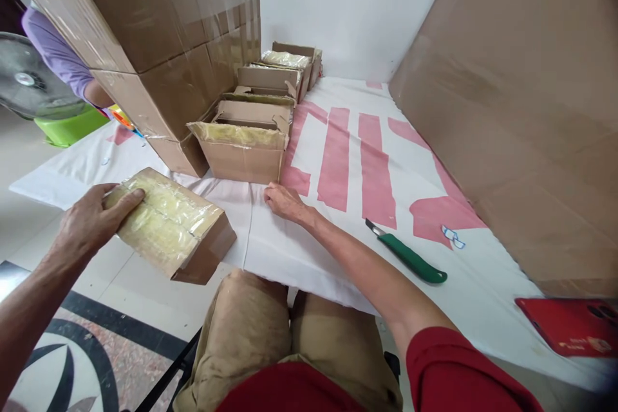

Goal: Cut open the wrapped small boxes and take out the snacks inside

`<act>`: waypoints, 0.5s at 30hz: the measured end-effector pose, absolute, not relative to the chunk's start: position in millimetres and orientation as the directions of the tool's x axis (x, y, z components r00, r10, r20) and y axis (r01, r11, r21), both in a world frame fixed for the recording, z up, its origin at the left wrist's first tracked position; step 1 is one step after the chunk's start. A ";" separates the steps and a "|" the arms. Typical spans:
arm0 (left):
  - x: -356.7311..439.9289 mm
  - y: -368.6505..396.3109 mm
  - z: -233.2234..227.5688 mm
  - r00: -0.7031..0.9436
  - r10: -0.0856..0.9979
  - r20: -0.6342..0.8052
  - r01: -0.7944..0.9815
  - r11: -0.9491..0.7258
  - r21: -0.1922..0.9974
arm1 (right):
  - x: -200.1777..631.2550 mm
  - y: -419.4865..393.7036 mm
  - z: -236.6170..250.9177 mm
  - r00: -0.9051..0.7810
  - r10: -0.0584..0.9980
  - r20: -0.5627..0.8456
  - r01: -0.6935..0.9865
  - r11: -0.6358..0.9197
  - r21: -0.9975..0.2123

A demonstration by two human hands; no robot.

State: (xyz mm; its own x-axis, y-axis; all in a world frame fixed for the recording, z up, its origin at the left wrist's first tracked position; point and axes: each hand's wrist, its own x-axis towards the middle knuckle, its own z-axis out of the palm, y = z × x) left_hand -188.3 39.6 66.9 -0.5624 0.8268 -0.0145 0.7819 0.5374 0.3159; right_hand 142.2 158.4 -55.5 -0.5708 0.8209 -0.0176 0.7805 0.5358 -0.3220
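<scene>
My left hand [103,212] grips the left end of a small cardboard box [167,222], thumb on top. Yellowish clear tape covers the box's upper face, and it sits tilted at the table's front edge. My right hand [284,199] rests on the white cloth with its fingers curled closed, close to the lower right corner of an open cardboard box [244,161]. Whatever its fingertips may hold is hidden. Behind that box, several more open boxes [268,80] stand in a row. A green-handled utility knife [410,257] lies on the cloth right of my right forearm.
Stacked, taped cartons [168,90] rise at the left. A large cardboard sheet [512,109] leans along the right side. A red phone [570,327] and small blue-white scraps [452,237] lie on the pink-patterned cloth [333,161]. Another person's purple sleeve [60,51] shows near a fan [29,80].
</scene>
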 end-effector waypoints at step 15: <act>-160.2 40.9 64.2 -0.484 0.873 -0.066 0.810 0.475 0.343 | 156.6 151.5 -45.7 -0.559 0.825 -0.087 0.792 0.500 -0.349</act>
